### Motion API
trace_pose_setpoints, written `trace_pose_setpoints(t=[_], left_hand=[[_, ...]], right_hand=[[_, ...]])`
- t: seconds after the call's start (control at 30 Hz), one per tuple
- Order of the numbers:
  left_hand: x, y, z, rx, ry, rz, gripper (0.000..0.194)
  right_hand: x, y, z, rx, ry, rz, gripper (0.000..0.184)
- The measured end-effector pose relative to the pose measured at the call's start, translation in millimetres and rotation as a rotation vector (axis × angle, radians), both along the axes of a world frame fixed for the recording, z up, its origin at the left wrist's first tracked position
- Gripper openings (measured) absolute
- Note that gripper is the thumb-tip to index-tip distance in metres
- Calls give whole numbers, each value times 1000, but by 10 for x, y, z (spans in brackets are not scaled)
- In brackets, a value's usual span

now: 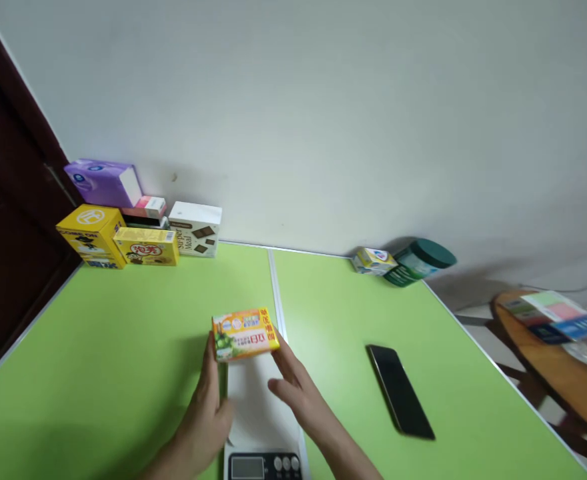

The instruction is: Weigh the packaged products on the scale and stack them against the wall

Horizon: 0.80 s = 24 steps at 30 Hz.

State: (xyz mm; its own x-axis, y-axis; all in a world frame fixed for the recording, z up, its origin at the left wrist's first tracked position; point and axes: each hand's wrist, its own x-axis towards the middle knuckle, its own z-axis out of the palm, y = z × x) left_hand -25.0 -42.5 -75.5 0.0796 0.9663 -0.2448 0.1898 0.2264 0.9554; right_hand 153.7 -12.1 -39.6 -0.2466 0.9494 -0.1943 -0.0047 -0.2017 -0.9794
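Note:
Between my two hands is an orange and yellow soap box [246, 335] with green pictures and printed lettering. My left hand [207, 407] presses its left end, and my right hand [296, 383] its right end, with both thumbs standing away from the box. Beneath it lies a white kitchen scale [261, 407] on the green table. The scale's grey display [247, 467] and round buttons face me at the lower edge of the view. Part of the scale's platform is hidden by the box and my hands.
Yellow boxes [146, 247], a white biscuit box [195, 230] and a purple tissue pack [104, 183] stand at the back left. A small yellow box [373, 261] and green tub [418, 261] are at the back right. A black phone [400, 392] lies right of the scale.

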Motion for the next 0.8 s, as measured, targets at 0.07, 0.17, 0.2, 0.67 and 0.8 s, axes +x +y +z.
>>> trace_pose_setpoints(t=[0.07, 0.17, 0.2, 0.67, 0.8], left_hand=[[134, -267, -19, -3, 20, -25, 87], [292, -510, -113, 34, 41, -31, 87], [329, -555, -140, 33, 46, -39, 86], [-60, -518, -29, 141, 169, 181, 80], [58, -541, -114, 34, 67, 22, 84]], right_hand=[[125, -344, -48, -19, -9, -69, 79], [216, -678, -184, -25, 8, -140, 78], [231, -744, -228, -21, 16, -154, 78], [620, -838, -336, 141, 98, -566, 79], [381, -876, -242, -18, 100, -305, 83]])
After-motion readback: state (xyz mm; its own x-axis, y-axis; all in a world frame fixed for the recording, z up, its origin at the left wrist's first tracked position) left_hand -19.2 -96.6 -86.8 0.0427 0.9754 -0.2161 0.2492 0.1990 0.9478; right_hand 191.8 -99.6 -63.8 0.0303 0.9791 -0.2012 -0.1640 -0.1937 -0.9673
